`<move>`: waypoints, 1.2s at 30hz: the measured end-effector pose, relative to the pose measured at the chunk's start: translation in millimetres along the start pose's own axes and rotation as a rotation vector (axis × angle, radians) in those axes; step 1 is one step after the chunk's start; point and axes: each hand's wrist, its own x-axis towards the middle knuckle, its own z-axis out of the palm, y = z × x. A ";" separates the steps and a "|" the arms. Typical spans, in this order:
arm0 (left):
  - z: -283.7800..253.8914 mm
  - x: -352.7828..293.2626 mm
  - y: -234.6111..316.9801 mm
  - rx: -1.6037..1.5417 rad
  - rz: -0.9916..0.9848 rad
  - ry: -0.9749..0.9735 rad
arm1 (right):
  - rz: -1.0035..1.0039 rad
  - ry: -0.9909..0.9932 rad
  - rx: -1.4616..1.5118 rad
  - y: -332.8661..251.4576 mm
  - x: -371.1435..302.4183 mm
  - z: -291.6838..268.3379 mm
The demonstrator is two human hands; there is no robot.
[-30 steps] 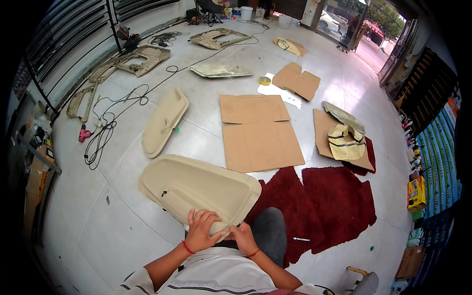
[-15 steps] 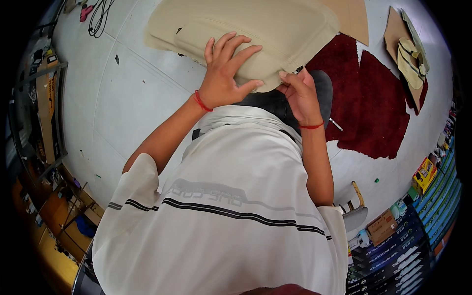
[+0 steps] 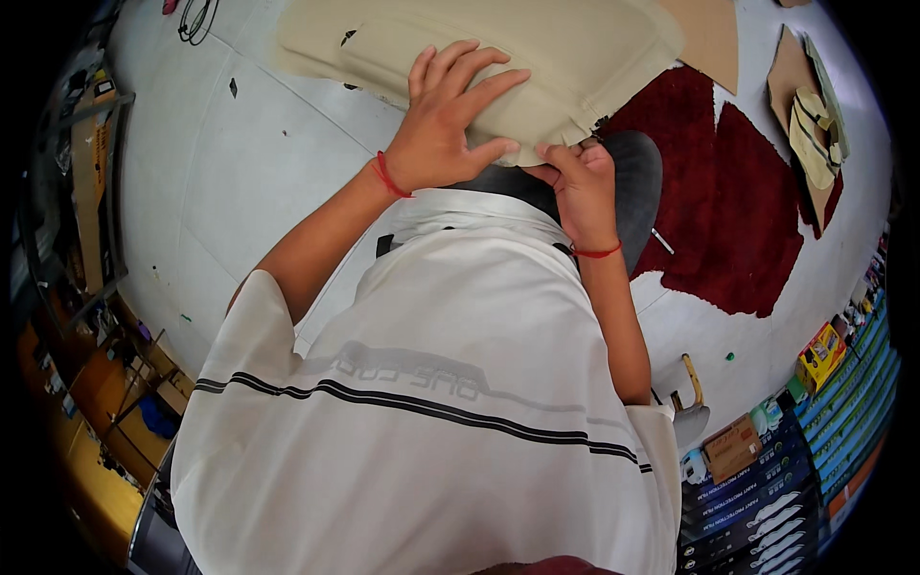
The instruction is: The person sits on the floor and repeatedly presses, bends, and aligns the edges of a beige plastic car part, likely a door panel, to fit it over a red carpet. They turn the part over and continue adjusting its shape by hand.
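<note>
A large beige panel (image 3: 575, 67) with a smooth, leather-like covering and a seam line, shaped like a car door trim panel, lies across my lap at the top of the view. My left hand (image 3: 446, 129) rests on its face, fingers spread and thumb along the near edge. At the near right corner my right hand (image 3: 585, 187) pinches the rim of the covering between thumb and curled fingers. The covering looks creased beside that thumb. What the right fingers do beneath the edge is hidden.
Dark red carpet (image 3: 738, 220) covers the floor to the right, with a white stick (image 3: 662, 241) on it. Beyond are cardboard and beige pieces (image 3: 813, 134). Boxes (image 3: 733, 446) are stacked at the lower right; a metal rack (image 3: 110, 192) stands left. A black cable (image 3: 198, 21) lies far left.
The view has shifted slightly. My right hand has closed in, its fingers curling further under the panel's near edge. My left hand stays spread on the face.
</note>
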 end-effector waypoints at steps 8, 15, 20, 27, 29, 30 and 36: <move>18.2 58.9 -2.4 0.091 0.163 0.074 | -0.191 -0.008 -0.220 -40.2 46.9 -15.2; 14.8 44.4 8.4 0.138 0.186 0.030 | -0.241 0.150 -0.307 -23.3 -5.6 -18.7; 17.9 49.1 13.4 0.066 0.161 0.053 | -0.421 0.145 -0.505 -14.2 -5.3 -10.3; 29.8 45.9 13.2 0.041 0.209 0.090 | -0.659 0.153 -0.648 -34.1 0.8 -14.8; 34.6 43.5 11.3 0.076 0.255 0.090 | -0.785 0.141 -0.767 -34.9 2.3 -21.0; 35.8 42.9 10.8 0.093 0.278 0.091 | -0.824 0.125 -0.795 -34.9 4.2 -23.1; 28.7 45.3 10.2 0.020 0.255 0.119 | -0.769 0.140 -0.828 -43.8 13.5 -20.4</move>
